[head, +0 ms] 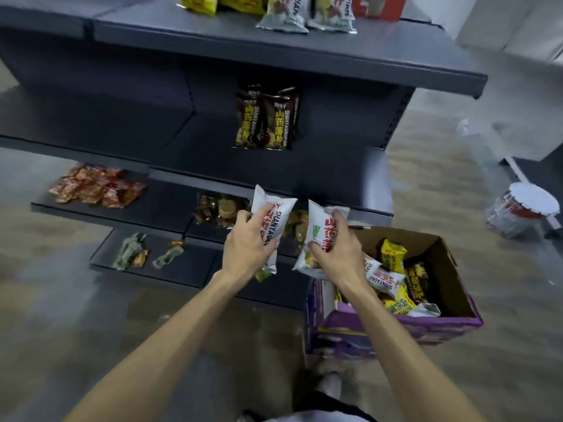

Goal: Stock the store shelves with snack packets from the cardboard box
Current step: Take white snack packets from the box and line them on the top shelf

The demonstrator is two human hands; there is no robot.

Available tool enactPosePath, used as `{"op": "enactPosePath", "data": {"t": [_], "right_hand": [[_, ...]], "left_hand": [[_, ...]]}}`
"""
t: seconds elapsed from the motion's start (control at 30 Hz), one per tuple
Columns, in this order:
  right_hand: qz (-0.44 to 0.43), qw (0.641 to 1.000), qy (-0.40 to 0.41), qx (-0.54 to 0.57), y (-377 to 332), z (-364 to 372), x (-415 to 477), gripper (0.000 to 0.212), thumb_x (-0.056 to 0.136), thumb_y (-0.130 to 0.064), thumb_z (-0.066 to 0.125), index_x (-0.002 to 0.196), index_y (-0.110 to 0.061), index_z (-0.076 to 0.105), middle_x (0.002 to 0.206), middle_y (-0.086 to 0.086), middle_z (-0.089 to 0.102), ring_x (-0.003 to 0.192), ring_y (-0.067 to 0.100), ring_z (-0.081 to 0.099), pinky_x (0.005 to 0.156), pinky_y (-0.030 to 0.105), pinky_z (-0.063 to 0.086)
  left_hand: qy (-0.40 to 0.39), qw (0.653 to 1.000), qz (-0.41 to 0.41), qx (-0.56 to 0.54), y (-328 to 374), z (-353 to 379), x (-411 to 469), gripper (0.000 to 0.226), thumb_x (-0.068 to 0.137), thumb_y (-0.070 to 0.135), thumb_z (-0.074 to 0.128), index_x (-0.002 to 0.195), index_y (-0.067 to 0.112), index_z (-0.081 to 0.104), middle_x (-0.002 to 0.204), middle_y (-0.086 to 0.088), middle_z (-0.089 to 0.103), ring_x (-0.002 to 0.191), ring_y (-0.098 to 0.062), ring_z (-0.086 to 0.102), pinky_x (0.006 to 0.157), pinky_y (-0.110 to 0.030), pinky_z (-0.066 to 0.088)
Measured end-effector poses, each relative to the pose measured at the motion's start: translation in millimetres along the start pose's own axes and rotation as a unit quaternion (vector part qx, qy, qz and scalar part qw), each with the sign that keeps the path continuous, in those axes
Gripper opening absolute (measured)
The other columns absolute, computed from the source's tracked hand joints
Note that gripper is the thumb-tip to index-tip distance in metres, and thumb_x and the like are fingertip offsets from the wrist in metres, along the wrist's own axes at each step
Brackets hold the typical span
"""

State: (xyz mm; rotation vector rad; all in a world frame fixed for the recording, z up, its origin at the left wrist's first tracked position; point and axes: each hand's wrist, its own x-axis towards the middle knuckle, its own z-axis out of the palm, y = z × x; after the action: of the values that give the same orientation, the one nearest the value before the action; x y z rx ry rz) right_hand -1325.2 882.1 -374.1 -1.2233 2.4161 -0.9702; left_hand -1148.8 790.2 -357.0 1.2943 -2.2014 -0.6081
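My left hand (245,243) grips a white snack packet (275,213) with red lettering. A second white packet (321,231) of the same kind is gripped by my right hand (338,254). Both packets are held in the air in front of the dark shelf unit (304,59), just left of the open cardboard box (451,263) on the floor. The box holds several more packets (393,257), yellow, white and dark. Matching white packets (286,16) stand on the top shelf, and dark brown packets (266,120) stand on the shelf below it.
Red packets (94,187) lie on a lower shelf at the left, brownish packets (219,208) behind my hands, and a few small items (134,251) on the bottom shelf. A clear jar with a white lid (521,211) sits on the floor at the right.
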Motion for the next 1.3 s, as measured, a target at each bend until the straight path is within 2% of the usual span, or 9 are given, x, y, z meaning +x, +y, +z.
{"op": "enactPosePath", "data": {"t": [0.2,0.3,0.4,0.53,0.73,0.93,1.03,1.2,1.3], "right_hand": [[-0.050,0.996,0.049,-0.052,-60,-29,12,0.085,0.086,-0.045,0.067,0.153,-0.037,0.015,0.108,0.003,0.050,0.093,0.023,0.056,0.074,0.037,0.048],[-0.100,0.988,0.101,-0.058,-105,-65,32,0.082,0.087,-0.044,0.067,0.152,-0.038,0.018,0.105,0.002,0.048,0.087,0.019,0.053,0.072,0.035,0.048],[-0.142,0.975,0.160,-0.053,-154,-108,59,0.081,0.087,-0.044,0.068,0.150,-0.038,0.018,0.103,0.002,0.049,0.091,0.025,0.058,0.077,0.042,0.053],[-0.179,0.960,0.200,-0.084,-210,-157,92,0.080,0.089,-0.047,0.065,0.150,-0.037,0.015,0.108,0.003,0.048,0.097,0.028,0.058,0.074,0.039,0.048],[-0.176,0.956,0.212,-0.099,-249,-189,139,0.082,0.088,-0.045,0.066,0.151,-0.033,0.016,0.124,0.011,0.049,0.107,0.033,0.057,0.087,0.047,0.050],[-0.171,0.946,0.228,-0.155,-259,-188,197,0.079,0.089,-0.047,0.064,0.150,-0.031,0.017,0.124,0.013,0.050,0.102,0.033,0.060,0.082,0.047,0.054],[-0.165,0.942,0.239,-0.170,-265,-187,233,0.078,0.090,-0.049,0.062,0.151,-0.030,0.017,0.126,0.015,0.051,0.102,0.035,0.060,0.081,0.047,0.055],[-0.159,0.943,0.248,-0.156,-268,-171,287,0.083,0.090,-0.047,0.063,0.154,-0.028,0.014,0.138,0.019,0.042,0.104,0.036,0.059,0.077,0.042,0.052],[-0.179,0.934,0.258,-0.169,-254,-147,307,0.087,0.089,-0.046,0.064,0.155,-0.025,0.012,0.128,0.018,0.045,0.103,0.035,0.057,0.071,0.039,0.051]], "left_hand": [[0.042,0.999,0.031,-0.013,13,-42,22,0.066,0.083,0.035,0.073,0.141,0.037,0.041,0.103,0.002,0.043,0.082,-0.017,0.057,0.072,-0.035,0.057],[0.096,0.992,0.082,-0.018,41,-82,53,0.065,0.082,0.035,0.071,0.140,0.038,0.042,0.100,0.002,0.044,0.076,-0.014,0.055,0.067,-0.031,0.055],[0.159,0.976,0.147,-0.023,78,-129,89,0.065,0.080,0.032,0.072,0.138,0.036,0.043,0.096,0.001,0.046,0.071,-0.015,0.055,0.061,-0.030,0.053],[0.216,0.957,0.195,-0.019,120,-177,133,0.063,0.082,0.035,0.072,0.138,0.033,0.043,0.095,-0.003,0.047,0.071,-0.018,0.055,0.060,-0.030,0.050],[0.227,0.953,0.200,-0.009,148,-204,182,0.062,0.082,0.037,0.072,0.136,0.030,0.043,0.098,-0.006,0.048,0.075,-0.024,0.056,0.065,-0.038,0.056],[0.219,0.959,0.179,0.003,148,-195,232,0.064,0.082,0.038,0.072,0.137,0.030,0.041,0.099,-0.007,0.050,0.074,-0.021,0.054,0.070,-0.037,0.056],[0.213,0.963,0.165,0.006,150,-190,260,0.063,0.082,0.038,0.072,0.137,0.030,0.042,0.099,-0.006,0.049,0.073,-0.019,0.051,0.067,-0.032,0.051],[0.213,0.966,0.144,0.005,153,-174,302,0.063,0.085,0.041,0.069,0.140,0.035,0.040,0.100,-0.007,0.050,0.076,-0.026,0.058,0.064,-0.035,0.051],[0.230,0.965,0.125,0.010,145,-155,315,0.064,0.085,0.048,0.067,0.141,0.041,0.036,0.102,-0.005,0.051,0.080,-0.026,0.060,0.065,-0.038,0.055]]}}
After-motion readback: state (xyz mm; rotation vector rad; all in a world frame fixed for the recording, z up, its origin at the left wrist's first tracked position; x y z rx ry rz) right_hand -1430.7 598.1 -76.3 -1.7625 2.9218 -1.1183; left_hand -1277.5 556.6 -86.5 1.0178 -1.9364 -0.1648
